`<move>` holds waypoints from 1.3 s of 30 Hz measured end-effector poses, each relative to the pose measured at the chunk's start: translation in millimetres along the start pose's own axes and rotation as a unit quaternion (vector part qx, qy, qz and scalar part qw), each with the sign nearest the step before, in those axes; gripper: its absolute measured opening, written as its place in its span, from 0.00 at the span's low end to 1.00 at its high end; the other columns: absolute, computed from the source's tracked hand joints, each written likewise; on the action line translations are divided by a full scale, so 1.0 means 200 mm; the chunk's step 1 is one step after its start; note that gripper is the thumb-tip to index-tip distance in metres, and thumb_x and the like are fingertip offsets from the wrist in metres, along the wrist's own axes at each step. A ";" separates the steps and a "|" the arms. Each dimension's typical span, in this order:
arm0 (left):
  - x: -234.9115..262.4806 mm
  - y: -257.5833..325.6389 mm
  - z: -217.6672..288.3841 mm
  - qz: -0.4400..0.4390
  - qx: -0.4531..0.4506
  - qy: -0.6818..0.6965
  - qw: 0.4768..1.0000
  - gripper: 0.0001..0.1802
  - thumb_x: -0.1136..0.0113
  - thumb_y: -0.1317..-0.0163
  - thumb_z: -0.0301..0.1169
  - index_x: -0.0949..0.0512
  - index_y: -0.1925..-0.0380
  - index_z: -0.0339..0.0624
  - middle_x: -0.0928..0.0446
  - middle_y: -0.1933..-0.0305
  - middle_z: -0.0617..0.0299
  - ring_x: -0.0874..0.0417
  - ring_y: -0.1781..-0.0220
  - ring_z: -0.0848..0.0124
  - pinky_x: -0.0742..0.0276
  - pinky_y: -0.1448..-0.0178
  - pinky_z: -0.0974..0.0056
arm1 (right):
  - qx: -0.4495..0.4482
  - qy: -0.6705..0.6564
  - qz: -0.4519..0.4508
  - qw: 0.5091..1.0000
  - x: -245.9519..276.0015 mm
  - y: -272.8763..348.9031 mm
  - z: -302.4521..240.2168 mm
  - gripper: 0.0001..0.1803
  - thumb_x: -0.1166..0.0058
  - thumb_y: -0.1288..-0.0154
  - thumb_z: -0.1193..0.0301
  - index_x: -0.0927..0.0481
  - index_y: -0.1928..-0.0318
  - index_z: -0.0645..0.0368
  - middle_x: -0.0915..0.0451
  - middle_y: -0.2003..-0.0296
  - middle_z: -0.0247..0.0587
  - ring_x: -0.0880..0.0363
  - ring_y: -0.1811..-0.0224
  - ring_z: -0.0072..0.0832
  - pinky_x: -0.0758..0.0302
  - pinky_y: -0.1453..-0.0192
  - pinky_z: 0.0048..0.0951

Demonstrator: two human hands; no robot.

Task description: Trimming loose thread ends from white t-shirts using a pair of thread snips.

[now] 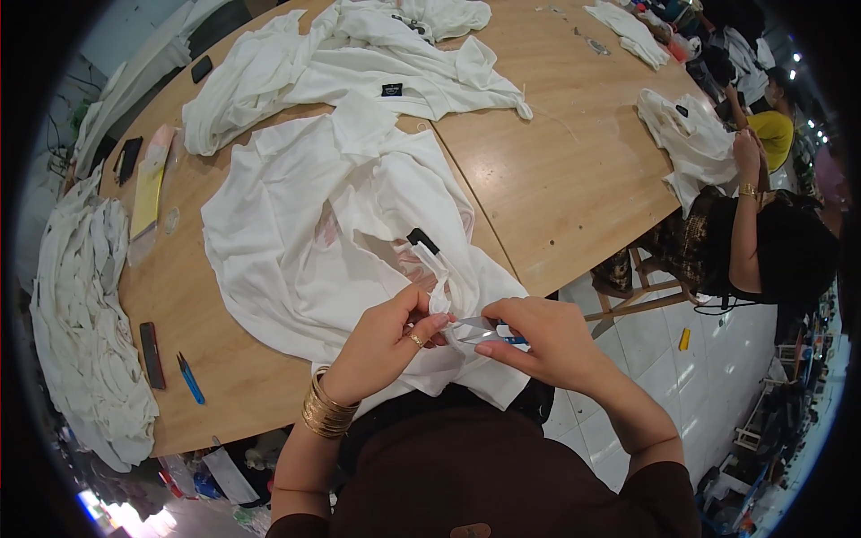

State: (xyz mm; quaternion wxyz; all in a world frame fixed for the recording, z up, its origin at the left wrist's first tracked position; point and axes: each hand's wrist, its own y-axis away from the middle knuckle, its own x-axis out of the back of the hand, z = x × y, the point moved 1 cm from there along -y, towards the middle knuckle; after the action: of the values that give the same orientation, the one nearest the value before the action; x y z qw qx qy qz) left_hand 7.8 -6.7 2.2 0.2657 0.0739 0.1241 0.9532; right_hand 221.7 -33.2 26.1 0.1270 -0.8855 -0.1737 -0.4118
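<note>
A white shirt [278,215] lies spread and rumpled at the table's near edge, its front part hanging toward me. My left hand [378,342], with a ring and gold bangles on the wrist, pinches the shirt's edge near the neck opening. Close to those fingers, my right hand [563,339] is closed around thread snips [475,330] with pointed metal blades and a bit of blue showing. The blades are right beside the pinched cloth; whether they touch it I cannot tell. A black label [421,240] shows inside the collar.
Another white shirt [332,76] lies farther back on the wooden table [538,179]. At left are a pile of white garments [81,314], phones, a yellow sheet [151,193] and blue snips [190,378]. A seated co-worker [771,242] handles a white garment [686,143] at right.
</note>
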 end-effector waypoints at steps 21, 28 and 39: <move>0.00 0.00 0.04 -0.018 -0.005 -0.042 0.999 0.11 0.46 0.33 0.31 0.33 0.69 0.35 0.20 0.70 0.59 0.19 0.68 0.76 0.25 0.62 0.71 | 0.026 0.143 -0.049 0.988 0.00 -0.02 0.00 0.15 0.43 0.41 0.53 0.23 0.70 0.51 0.25 0.82 0.33 0.24 0.79 0.33 0.32 0.79 0.32; 0.00 -0.01 0.05 -0.031 0.001 -0.050 0.998 0.10 0.46 0.33 0.31 0.31 0.68 0.36 0.21 0.69 0.61 0.18 0.66 0.77 0.23 0.61 0.72 | 0.018 0.113 -0.052 0.992 -0.01 -0.03 -0.01 0.15 0.43 0.40 0.53 0.24 0.71 0.51 0.26 0.82 0.33 0.24 0.80 0.33 0.33 0.79 0.33; -0.02 -0.03 0.07 -0.008 -0.019 -0.057 0.998 0.12 0.46 0.34 0.31 0.34 0.70 0.35 0.22 0.75 0.55 0.16 0.70 0.70 0.25 0.66 0.67 | 0.028 0.166 -0.058 0.984 0.01 -0.04 -0.04 0.17 0.43 0.41 0.53 0.25 0.75 0.52 0.27 0.84 0.33 0.24 0.81 0.34 0.33 0.79 0.33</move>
State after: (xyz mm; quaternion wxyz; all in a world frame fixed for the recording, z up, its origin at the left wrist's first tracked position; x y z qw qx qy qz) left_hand 16.6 -1.8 13.4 0.2817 0.1216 0.0914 0.9474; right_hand 214.6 -28.5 33.0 0.1544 -0.7893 -0.2125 -0.5549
